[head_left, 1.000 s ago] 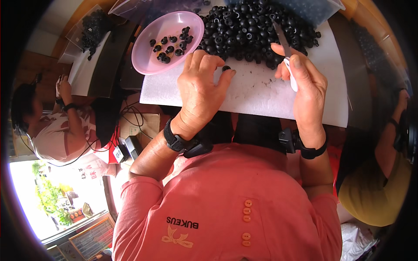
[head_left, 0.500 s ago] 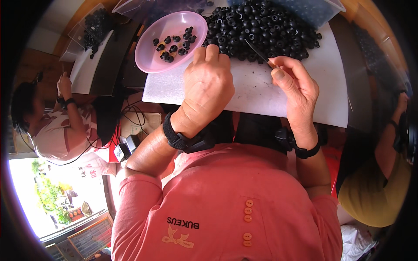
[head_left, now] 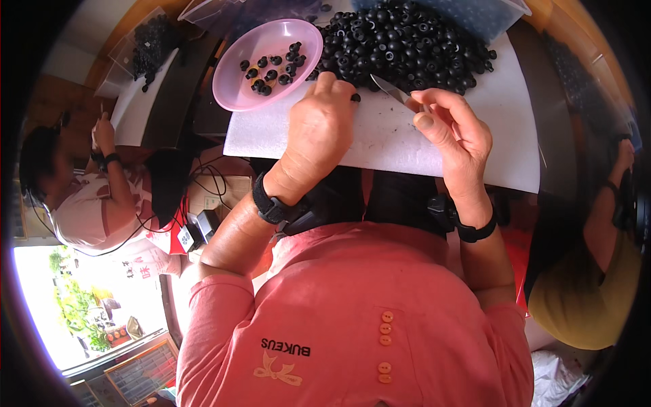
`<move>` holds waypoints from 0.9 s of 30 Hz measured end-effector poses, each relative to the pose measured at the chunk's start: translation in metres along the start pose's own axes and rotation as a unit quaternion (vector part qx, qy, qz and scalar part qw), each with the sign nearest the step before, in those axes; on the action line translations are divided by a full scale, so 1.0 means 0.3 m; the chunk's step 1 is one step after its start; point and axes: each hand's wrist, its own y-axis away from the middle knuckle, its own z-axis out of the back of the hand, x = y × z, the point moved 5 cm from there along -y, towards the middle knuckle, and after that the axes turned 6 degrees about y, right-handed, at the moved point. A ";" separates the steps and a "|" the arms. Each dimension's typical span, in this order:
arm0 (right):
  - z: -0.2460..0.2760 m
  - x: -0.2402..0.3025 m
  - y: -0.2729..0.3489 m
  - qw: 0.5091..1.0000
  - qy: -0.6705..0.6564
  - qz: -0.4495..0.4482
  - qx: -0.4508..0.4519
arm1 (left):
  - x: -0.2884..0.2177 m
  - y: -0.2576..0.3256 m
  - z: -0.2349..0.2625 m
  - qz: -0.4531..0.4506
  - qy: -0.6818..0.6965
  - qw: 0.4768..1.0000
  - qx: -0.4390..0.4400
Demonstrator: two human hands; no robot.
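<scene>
My left hand (head_left: 319, 125) is closed over the white work surface, knuckles toward the pile. At its fingertips a small black round part (head_left: 355, 98) peeks out; most of it is hidden by the hand. To the right, my right hand (head_left: 456, 129) grips a small knife (head_left: 392, 91) between thumb and fingers. Its thin pointed blade slants up and left, apart from the left hand. Beyond both hands lies a heap of black round parts (head_left: 407, 51), several with ring-shaped openings. A pink plate (head_left: 227, 88), left of the heap, holds several similar black parts.
A white foam sheet (head_left: 400, 146) covers the table under my hands, dotted with dark specks. Clear plastic bins (head_left: 498, 20) stand behind the heap. On the left a person (head_left: 102, 197) sits at another table, and a person in a yellowish top (head_left: 586, 292) is at the right.
The knife has turned so its blade shows broader. My left hand has shifted slightly, and the black part now shows at its fingertips.
</scene>
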 end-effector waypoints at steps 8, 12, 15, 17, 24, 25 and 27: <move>-0.004 0.011 0.001 1.000 0.006 -0.015 0.000 | 0.001 -0.017 0.004 -0.002 0.187 0.982 0.016; -0.011 0.041 0.001 0.996 0.067 0.060 0.021 | -0.005 0.009 -0.010 0.262 0.555 0.777 0.139; -0.023 0.059 0.002 0.987 0.111 0.115 0.001 | -0.039 0.012 -0.027 0.289 0.635 0.700 0.156; -0.032 0.059 0.000 0.986 0.112 0.125 0.006 | -0.053 0.008 -0.035 0.303 0.640 0.687 0.160; -0.033 0.041 0.001 0.979 0.132 0.158 0.008 | -0.034 0.023 -0.093 0.299 0.715 0.611 0.159; -0.033 0.041 0.001 0.978 0.134 0.158 0.004 | -0.030 0.024 -0.097 0.297 0.714 0.613 0.160; -0.033 0.041 0.000 0.978 0.137 0.159 -0.004 | -0.031 0.024 -0.096 0.287 0.714 0.618 0.161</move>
